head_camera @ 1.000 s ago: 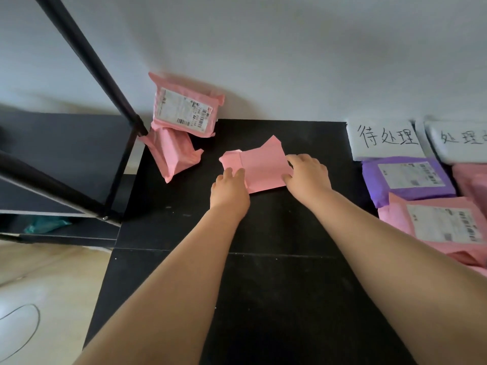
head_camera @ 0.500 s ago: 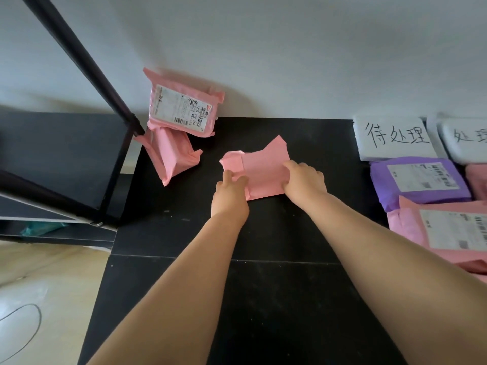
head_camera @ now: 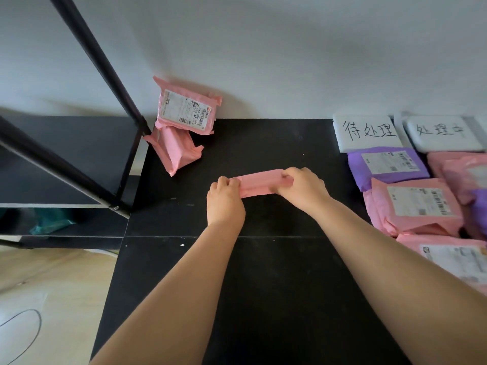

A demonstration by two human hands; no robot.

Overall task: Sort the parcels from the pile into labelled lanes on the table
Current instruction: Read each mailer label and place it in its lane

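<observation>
**Gripping a pink parcel at both ends over the black table**

Both hands are curled around one pink parcel (head_camera: pixel 259 181) at the middle of the table (head_camera: pixel 263 285). The left hand (head_camera: pixel 225 198) holds its left end and the right hand (head_camera: pixel 303 189) holds its right end. The parcel shows only a narrow strip between them, and I cannot tell whether it touches the tabletop.

At the table's far left corner, a labelled pink packet (head_camera: pixel 187 109) leans against the wall, resting on a plain pink packet (head_camera: pixel 175 152).

Along the table's far right edge lie two white handwritten cards (head_camera: pixel 367 133). Just in front of the left card lies a purple packet (head_camera: pixel 387 165), and nearer along the table's right side lies another pink packet with a printed label (head_camera: pixel 416 206).
</observation>
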